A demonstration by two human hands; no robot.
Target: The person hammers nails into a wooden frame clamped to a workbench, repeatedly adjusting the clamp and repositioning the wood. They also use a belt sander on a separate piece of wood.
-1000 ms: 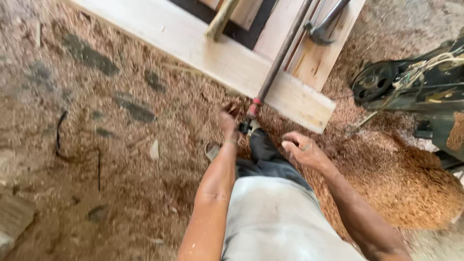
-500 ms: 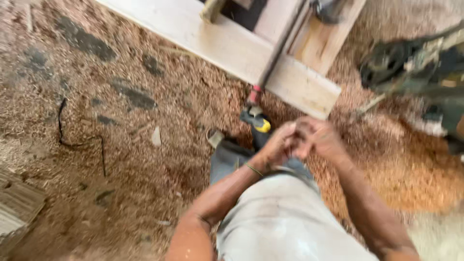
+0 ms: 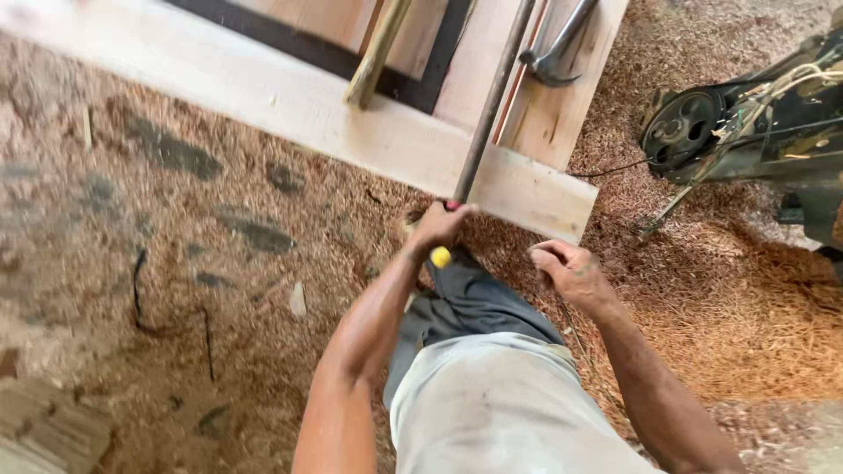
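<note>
Left hand (image 3: 439, 226) clamped on the near end of a long metal bar (image 3: 492, 101), a yellow tip showing under the fist. Right hand (image 3: 569, 270) loosely curled, empty, apart, just off the wooden frame (image 3: 527, 189) corner. Bar runs across frame's near edge. Sawdust floor (image 3: 176, 263) all around; dark machine (image 3: 746, 132) at right.

A long dark metal bar (image 3: 492, 96) runs from the far edge of the scene down toward the near side, lying slantwise across the pale wooden frame (image 3: 369, 132). Its near end carries a red-and-yellow handle (image 3: 441, 254), mostly hidden in the grip.
</note>
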